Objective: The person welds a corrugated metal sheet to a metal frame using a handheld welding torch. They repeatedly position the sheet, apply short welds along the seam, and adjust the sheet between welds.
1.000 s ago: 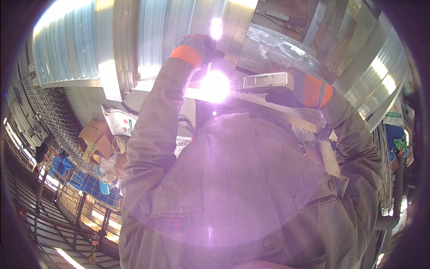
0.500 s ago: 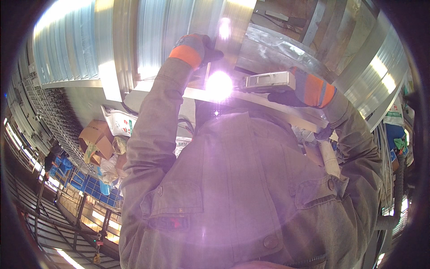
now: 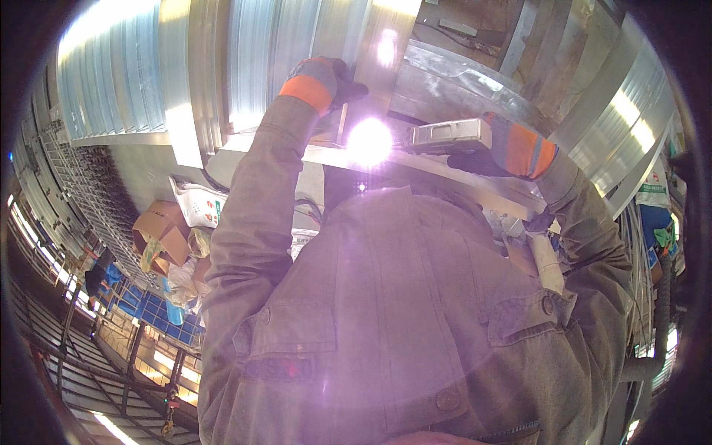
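My right hand [image 3: 519,147], in a grey and orange glove, is closed round a boxy silver welding gun [image 3: 452,135]. Its nose points left into a blinding white-violet glow [image 3: 369,142], which hides the spot being welded. The glow sits at the near edge of a long metal strip [image 3: 460,176]. Just up and left of it, my left hand [image 3: 319,80], gloved alike, rests against the ribbed metal panel [image 3: 256,63]. Its fingers are curled, with a dark fingertip toward the glow; what they grip is hidden.
A curved sheet of bright metal [image 3: 467,70] lies beyond the gun, and another ribbed panel [image 3: 619,111] stands to the right. Lower left are an open cardboard box [image 3: 163,226], bags and a wire rack [image 3: 111,200]. A thick dark hose [image 3: 660,311] hangs at far right.
The glow and the welding gun in my right hand have shifted slightly right along the strip's edge. My left hand stays nearly where it was.
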Motion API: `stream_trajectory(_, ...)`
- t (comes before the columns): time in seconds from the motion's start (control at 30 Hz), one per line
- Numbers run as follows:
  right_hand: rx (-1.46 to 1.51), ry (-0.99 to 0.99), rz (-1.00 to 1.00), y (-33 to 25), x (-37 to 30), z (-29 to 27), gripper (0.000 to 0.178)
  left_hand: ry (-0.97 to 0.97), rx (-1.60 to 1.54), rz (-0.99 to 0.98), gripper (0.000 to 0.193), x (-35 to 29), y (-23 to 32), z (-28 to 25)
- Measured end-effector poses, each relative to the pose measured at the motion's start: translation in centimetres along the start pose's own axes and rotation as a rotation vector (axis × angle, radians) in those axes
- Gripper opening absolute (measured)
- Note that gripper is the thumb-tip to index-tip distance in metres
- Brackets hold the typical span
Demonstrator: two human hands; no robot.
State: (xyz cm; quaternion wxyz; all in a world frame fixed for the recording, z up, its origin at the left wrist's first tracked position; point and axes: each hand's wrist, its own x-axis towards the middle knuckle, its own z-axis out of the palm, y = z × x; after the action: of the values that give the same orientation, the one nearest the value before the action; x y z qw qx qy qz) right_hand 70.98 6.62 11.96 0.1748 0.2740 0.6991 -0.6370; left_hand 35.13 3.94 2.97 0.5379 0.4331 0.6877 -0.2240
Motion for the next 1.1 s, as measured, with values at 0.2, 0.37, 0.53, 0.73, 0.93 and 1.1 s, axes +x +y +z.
stream_trajectory(0.2,-0.021,-0.014,0.074,0.6,-0.8,0.3,0.049,0.006,0.112,0.015,0.051,0.2,0.3,-0.1)
stream_trajectory(0.37,-0.109,0.118,-0.117,1.2,-1.3,1.1,0.056,0.287,-0.040,0.126,0.056,-2.8,-1.9,0.8)
stream_trajectory(0.53,-0.067,0.488,-0.113,-0.1,-4.9,5.1,0.059,0.980,-0.412,0.193,0.044,-7.8,-7.8,1.4)
stream_trajectory(0.73,-0.222,0.788,-0.009,-2.6,-10.7,10.6,0.041,1.364,0.088,-0.118,0.104,-12.0,-16.0,-0.8)
stream_trajectory(0.93,-0.287,0.950,-0.016,-4.2,-11.8,15.6,0.037,1.091,0.035,-0.282,0.122,-12.1,-19.2,-2.4)
stream_trajectory(1.1,-0.204,1.029,0.136,-6.3,-12.1,18.8,0.039,1.010,-0.295,-0.037,0.100,-11.4,-22.8,-3.5)
